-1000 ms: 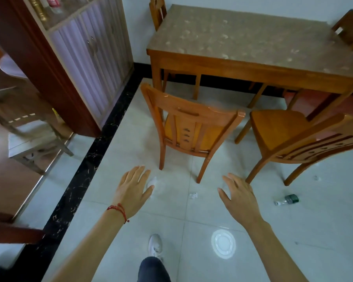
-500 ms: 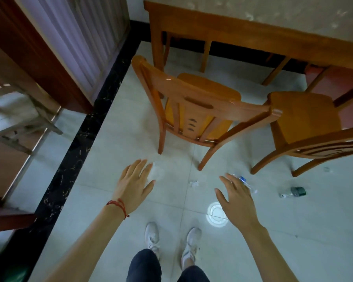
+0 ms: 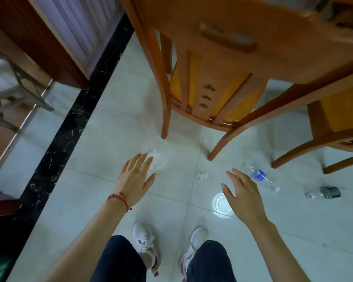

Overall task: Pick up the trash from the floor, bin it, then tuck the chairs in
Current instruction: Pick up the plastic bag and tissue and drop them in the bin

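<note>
Trash lies on the pale tile floor below me. A clear plastic wrapper (image 3: 158, 160) rests just past the fingertips of my left hand (image 3: 135, 177), which is open with a red string at the wrist. A small crumpled paper ball (image 3: 201, 175) sits between my hands. My right hand (image 3: 244, 193) is open, hovering near a clear plastic bottle with a blue label (image 3: 260, 177). A small bottle with a dark green cap (image 3: 323, 193) lies farther right. A wooden chair (image 3: 212, 58) stands right in front of me, a second chair (image 3: 338, 123) to its right.
A bright round light reflection (image 3: 221, 204) shows on the floor by my right hand. A black marble strip (image 3: 69, 127) runs along the left, beside a dark wood cabinet (image 3: 49, 37). My two white shoes (image 3: 145, 239) are at the bottom.
I have bent lower and closer to the floor; the chair back now fills the top of the view. Both hands stay open and have dropped nearer the trash.
</note>
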The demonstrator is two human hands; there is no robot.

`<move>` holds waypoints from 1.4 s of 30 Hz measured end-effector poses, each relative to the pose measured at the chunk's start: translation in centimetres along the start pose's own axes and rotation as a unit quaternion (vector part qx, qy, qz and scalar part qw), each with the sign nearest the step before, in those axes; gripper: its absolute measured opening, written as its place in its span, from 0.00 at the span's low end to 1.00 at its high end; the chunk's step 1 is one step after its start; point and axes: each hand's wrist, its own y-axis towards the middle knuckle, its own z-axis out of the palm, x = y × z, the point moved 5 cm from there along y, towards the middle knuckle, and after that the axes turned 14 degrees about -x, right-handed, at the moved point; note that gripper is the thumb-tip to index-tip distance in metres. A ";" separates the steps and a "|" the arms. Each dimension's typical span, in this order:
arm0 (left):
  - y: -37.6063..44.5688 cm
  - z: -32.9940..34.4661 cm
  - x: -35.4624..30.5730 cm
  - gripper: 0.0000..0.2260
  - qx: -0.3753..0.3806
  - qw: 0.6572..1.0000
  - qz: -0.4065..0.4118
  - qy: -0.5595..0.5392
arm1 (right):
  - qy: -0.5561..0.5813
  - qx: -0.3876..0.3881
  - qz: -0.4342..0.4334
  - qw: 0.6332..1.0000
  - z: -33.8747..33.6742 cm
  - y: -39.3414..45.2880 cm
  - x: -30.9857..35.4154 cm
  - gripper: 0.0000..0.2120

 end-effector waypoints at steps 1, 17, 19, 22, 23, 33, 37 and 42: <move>0.3 1.4 0.6 0.33 -0.002 1.000 -0.002 -0.001 | -0.001 0.000 -0.001 1.000 1.4 0.3 -0.6 0.20; 7.0 29.7 11.6 0.29 -0.038 0.999 -0.015 -0.001 | -0.030 -0.017 -0.084 0.996 27.7 5.7 -11.3 0.18; 7.8 33.1 13.0 0.25 -0.046 0.999 -0.022 -0.003 | -0.030 -0.029 -0.093 0.995 30.8 6.1 -12.1 0.17; 8.9 37.3 14.9 0.23 -0.059 0.998 -0.036 -0.005 | -0.015 -0.021 -0.090 0.996 35.5 6.7 -13.3 0.20; 9.3 38.5 15.4 0.23 -0.062 0.997 -0.044 -0.006 | -0.012 -0.018 -0.090 0.996 36.9 6.8 -13.7 0.20; 10.6 45.2 21.6 0.28 -0.055 0.956 -0.246 -0.151 | 0.020 0.018 -0.039 0.999 43.3 6.8 -15.2 0.19; 10.7 46.9 23.2 0.33 -0.026 0.930 -0.311 -0.194 | 0.025 0.022 -0.040 0.999 44.4 6.1 -14.4 0.19; 11.5 48.4 23.7 0.37 -0.003 0.899 -0.353 -0.259 | 0.017 0.009 -0.047 0.999 45.3 5.6 -14.1 0.17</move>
